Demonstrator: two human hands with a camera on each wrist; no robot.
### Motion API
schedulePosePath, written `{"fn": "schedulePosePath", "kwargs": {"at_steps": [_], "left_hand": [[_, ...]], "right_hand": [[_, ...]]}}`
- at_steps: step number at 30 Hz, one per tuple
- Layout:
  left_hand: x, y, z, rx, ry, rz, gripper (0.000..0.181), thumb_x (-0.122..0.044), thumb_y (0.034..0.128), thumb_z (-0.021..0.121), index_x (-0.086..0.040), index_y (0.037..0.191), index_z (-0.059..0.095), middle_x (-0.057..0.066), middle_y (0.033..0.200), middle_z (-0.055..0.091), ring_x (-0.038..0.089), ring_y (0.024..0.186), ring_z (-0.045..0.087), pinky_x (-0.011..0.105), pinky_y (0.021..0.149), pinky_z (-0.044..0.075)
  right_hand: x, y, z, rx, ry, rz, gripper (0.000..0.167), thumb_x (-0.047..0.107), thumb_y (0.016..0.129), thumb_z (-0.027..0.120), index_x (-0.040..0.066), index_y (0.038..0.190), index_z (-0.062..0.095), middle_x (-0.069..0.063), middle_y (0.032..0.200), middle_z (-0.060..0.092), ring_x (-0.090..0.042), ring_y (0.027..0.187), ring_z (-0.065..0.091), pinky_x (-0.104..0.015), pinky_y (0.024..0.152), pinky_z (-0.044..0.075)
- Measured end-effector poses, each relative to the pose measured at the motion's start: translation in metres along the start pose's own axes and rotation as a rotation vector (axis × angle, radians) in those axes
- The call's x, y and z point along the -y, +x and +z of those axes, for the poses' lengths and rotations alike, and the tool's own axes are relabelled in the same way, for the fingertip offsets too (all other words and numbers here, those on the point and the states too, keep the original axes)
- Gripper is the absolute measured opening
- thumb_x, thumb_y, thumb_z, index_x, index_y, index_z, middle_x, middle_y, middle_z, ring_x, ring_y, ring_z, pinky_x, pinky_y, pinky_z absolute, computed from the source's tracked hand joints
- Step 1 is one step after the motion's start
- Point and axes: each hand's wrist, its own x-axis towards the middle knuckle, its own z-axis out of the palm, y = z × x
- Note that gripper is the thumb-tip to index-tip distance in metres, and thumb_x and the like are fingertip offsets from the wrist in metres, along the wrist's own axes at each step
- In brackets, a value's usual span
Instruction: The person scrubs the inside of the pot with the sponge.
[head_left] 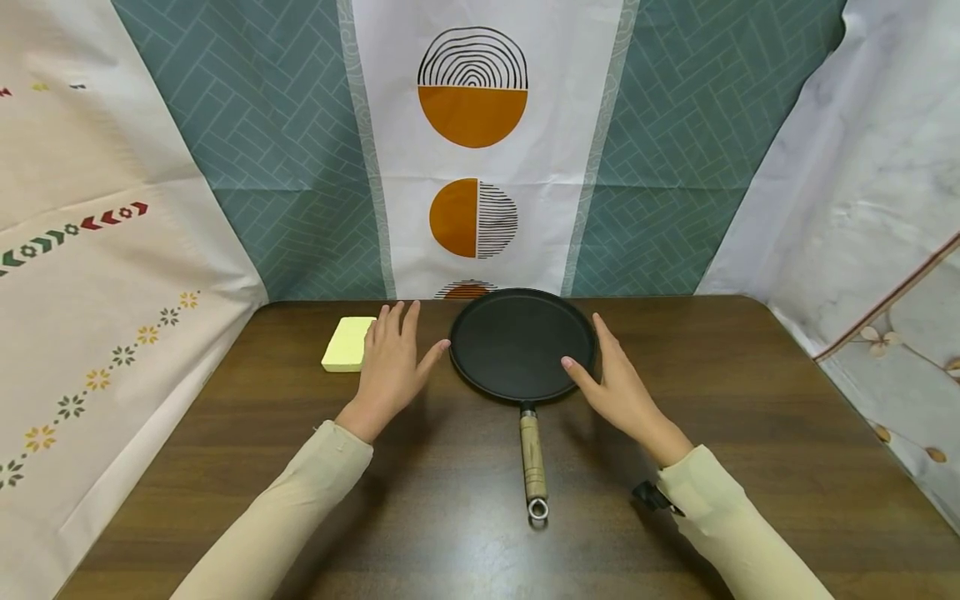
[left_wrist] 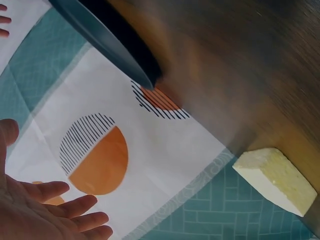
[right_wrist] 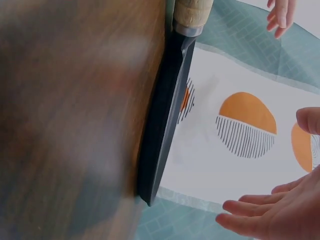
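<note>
A flat black pan [head_left: 522, 343] with a wooden handle [head_left: 532, 458] lies on the table, its handle toward me. To its left is a pale yellow block [head_left: 346, 344], rough on one face in the left wrist view; its exact kind I cannot tell. My left hand [head_left: 390, 367] is held above the table between block and pan, fingers spread, hiding the block's right side in the head view. Over the pan's right side my right hand [head_left: 628, 396] hovers with thumb and fingers apart. Both hands hold nothing, and the wrist views show them raised off the table.
The dark wooden table [head_left: 465, 550] ends at a hanging cloth [head_left: 300, 167] printed with orange half circles. More cloth hangs at the left and right sides. A small black object [head_left: 651, 496] sits at the right cuff.
</note>
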Motion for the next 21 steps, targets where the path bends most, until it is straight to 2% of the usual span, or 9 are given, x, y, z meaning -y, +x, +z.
{"fn": "schedulePosePath", "kwargs": {"at_steps": [3,9,17,21], "left_hand": [[0.006,0.001,-0.001,0.005,-0.003,-0.006,0.075,-0.047,0.0952,0.055,0.003,0.146,0.031,0.030,0.143,0.033,0.048,0.138,0.022,0.057,0.111,0.016],[0.017,0.006,-0.004,0.001,-0.001,-0.020,0.074,-0.046,0.0956,0.055,0.005,0.145,0.032,0.030,0.143,0.033,0.048,0.137,0.023,0.058,0.110,0.017],[0.033,0.012,-0.009,0.001,-0.017,-0.063,0.073,-0.046,0.0972,0.052,0.006,0.145,0.032,0.031,0.142,0.035,0.047,0.135,0.027,0.057,0.109,0.019],[0.043,0.015,-0.011,-0.002,-0.053,-0.091,0.073,-0.045,0.0977,0.051,0.007,0.145,0.032,0.031,0.141,0.036,0.046,0.132,0.030,0.058,0.107,0.022]], "right_hand": [[0.000,-0.001,-0.001,0.004,0.029,0.020,0.086,0.046,0.097,0.053,0.010,0.156,0.002,-0.020,0.158,0.013,-0.041,0.143,0.015,-0.060,0.109,0.019],[0.001,-0.005,-0.001,0.028,0.115,0.078,0.078,0.043,0.098,0.051,0.009,0.155,0.009,-0.024,0.153,0.026,-0.043,0.137,0.030,-0.061,0.103,0.030],[0.004,-0.008,-0.002,0.117,0.276,0.141,0.069,0.040,0.100,0.048,0.004,0.153,0.020,-0.026,0.145,0.038,-0.042,0.132,0.039,-0.057,0.103,0.034],[0.006,-0.009,-0.002,0.164,0.399,0.181,0.063,0.036,0.101,0.048,0.003,0.151,0.026,-0.026,0.142,0.043,-0.040,0.129,0.044,-0.051,0.103,0.037]]}}
